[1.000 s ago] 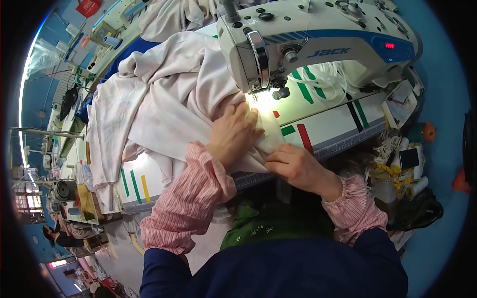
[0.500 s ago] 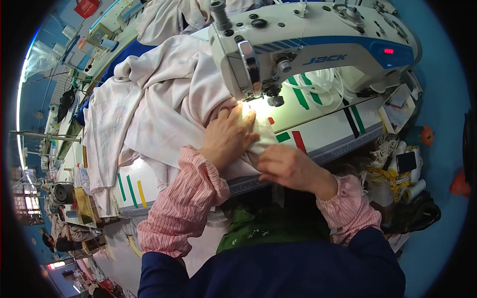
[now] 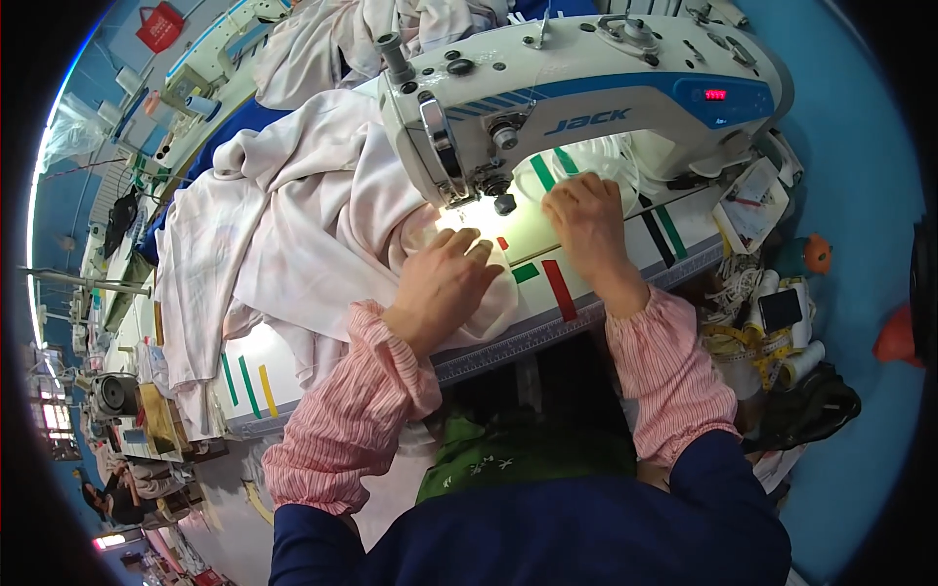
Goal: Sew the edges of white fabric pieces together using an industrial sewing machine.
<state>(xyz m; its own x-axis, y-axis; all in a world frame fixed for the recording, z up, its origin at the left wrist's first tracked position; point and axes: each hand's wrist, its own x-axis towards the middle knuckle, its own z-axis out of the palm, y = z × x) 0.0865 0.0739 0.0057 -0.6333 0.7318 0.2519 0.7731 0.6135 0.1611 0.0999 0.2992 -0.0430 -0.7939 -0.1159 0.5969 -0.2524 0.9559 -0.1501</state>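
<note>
Pale pinkish-white fabric lies bunched across the left of the sewing table, its right end under the head of a white and blue sewing machine. My left hand rests on the fabric just in front of the lit needle area, fingers stretched out and lying flat. To the right of the needle, below the machine arm, my right hand is raised with its fingers curled together. Whatever its fingertips may hold is hidden. Close behind that hand is a coil of white cord or tape.
Coloured tape strips mark the tabletop, with a ruler strip along its front edge. At the right are a small tray, a dark phone-like object, a yellow tape measure and thread spools. Another person is far left.
My right hand has left the fabric's front edge and moved up and away to beside the needle area. My left hand stays on the fabric. The whole view has shifted slightly.
</note>
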